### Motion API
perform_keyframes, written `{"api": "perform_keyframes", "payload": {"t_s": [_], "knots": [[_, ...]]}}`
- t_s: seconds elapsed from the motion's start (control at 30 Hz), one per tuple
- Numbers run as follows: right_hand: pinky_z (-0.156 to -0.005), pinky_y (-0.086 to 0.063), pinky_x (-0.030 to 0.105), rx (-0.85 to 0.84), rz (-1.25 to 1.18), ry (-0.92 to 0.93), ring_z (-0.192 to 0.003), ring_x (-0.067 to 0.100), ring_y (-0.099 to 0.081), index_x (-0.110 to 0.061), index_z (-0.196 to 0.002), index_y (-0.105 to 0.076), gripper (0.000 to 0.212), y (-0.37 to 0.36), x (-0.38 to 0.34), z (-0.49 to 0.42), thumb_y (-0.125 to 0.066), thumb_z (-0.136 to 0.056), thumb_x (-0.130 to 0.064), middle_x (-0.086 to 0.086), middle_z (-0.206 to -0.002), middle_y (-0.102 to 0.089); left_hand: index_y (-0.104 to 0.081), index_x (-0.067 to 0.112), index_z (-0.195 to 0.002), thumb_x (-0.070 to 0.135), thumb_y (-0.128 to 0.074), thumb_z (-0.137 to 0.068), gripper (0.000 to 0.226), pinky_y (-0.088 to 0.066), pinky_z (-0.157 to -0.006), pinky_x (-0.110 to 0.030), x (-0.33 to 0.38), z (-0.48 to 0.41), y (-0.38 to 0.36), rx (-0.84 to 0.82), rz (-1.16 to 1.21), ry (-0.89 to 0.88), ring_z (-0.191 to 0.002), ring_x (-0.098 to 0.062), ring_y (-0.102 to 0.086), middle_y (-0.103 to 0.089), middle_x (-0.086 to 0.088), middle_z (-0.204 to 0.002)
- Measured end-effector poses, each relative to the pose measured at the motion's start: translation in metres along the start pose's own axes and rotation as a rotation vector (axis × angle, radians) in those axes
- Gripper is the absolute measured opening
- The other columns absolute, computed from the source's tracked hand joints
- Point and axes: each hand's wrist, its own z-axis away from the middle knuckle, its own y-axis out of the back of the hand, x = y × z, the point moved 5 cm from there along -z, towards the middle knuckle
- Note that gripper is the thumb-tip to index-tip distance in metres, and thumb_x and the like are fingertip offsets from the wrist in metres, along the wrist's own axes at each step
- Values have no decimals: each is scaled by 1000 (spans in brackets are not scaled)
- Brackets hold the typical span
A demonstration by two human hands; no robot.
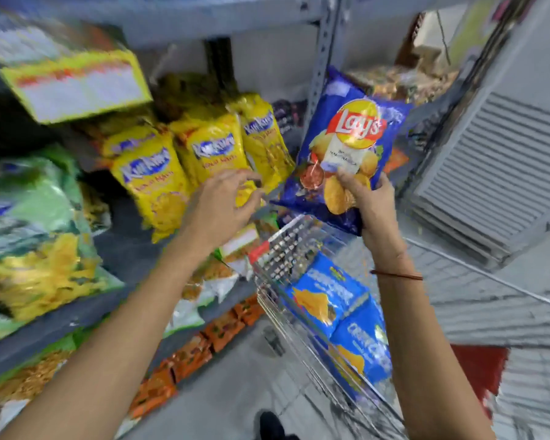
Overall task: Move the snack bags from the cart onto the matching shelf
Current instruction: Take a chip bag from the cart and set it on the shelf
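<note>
My right hand (370, 204) grips the lower edge of a dark blue Lay's chip bag (346, 147), held upright in the air above the wire cart (286, 249) and beside the shelf post. My left hand (223, 204) reaches toward the shelf with fingers spread, just in front of the yellow snack bags (210, 150) standing in a row; it holds nothing. Two light blue chip bags (340, 315) lie inside the cart below my right forearm. The grey shelf board (121, 249) carries the yellow bags.
Green snack bags (35, 236) crowd the shelf's left end. A yellow-edged box (77, 84) sits higher up at left. Orange packets (188, 357) line the lowest shelf. A metal upright (321, 58) divides shelf bays. A grey shutter (496, 173) stands at right.
</note>
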Motion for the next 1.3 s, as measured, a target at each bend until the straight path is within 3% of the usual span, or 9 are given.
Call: {"api": "perform_keyframes", "payload": {"t_s": [0.13,0.37,0.47,0.6,0.77,0.87,0.97,1.1,1.3], "knots": [[-77,-57,27,-178,-101,159,-81,8,-71,-17,-97,-67,31,-85,-74,13,-81,-70,-18,-11,-82,-77,-66,13,-107,37,-48,-84,38,-38,-90,-28,5,-1,114,226,-106,-34,-105,-25,-62,-69,-9,-109],[-76,-55,22,-464,-232,294,-89,8,-71,-10,-109,-64,48,-231,-161,54,-78,-65,-23,-10,-90,-76,-67,9,-103,24,-56,-86,25,-43,-86,-30,-10,53,298,597,-372,18,-94,-23,-61,-71,-10,-102],[-74,-54,19,-561,-281,322,-88,5,-71,-3,-116,-61,44,-294,-178,73,-76,-76,-11,-8,-95,-74,-67,8,-103,25,-56,-85,27,-40,-83,-27,-25,88,358,674,-487,118,-90,-20,-57,-70,-11,-99],[-73,-55,18,-677,-318,319,-83,1,-70,-14,-104,-62,32,-376,-189,107,-77,-76,-10,-8,-95,-72,-65,9,-105,39,-45,-82,43,-44,-85,-38,-52,142,416,708,-622,313,-97,-32,-61,-69,-13,-103],[-82,-57,26,-799,-342,318,-88,8,-71,-18,-99,-66,39,-471,-187,157,-85,-65,-21,-1,-98,-74,-63,8,-112,27,-60,-87,32,-47,-86,-46,-85,197,456,718,-762,544,-106,-34,-57,-66,-16,-108],[-88,-56,33,-869,-302,295,-93,12,-70,-15,-106,-65,55,-517,-179,185,-86,-58,-33,0,-102,-74,-62,8,-115,34,-56,-87,38,-47,-89,-45,-102,212,470,656,-781,617,-110,-32,-57,-66,-16,-112],[-94,-54,45,-914,-247,300,-99,19,-69,-20,-106,-65,66,-553,-167,206,-84,-48,-47,2,-106,-74,-63,6,-113,44,-47,-85,50,-49,-89,-44,-111,219,475,609,-776,653,-108,-32,-59,-67,-16,-112],[-98,-51,45,-946,-184,253,-107,20,-66,-19,-119,-61,79,-583,-144,226,-85,-49,-48,2,-114,-71,-68,8,-104,46,-40,-85,51,-50,-79,-39,-117,225,473,610,-780,652,-97,-31,-64,-72,-13,-100],[-103,-47,46,-937,-119,118,-116,25,-60,-14,-127,-55,75,-601,-123,236,-87,-62,-32,6,-125,-65,-67,13,-91,38,-38,-91,39,-33,-64,-29,-114,227,468,611,-767,584,-72,-26,-61,-64,0,-72]]}}
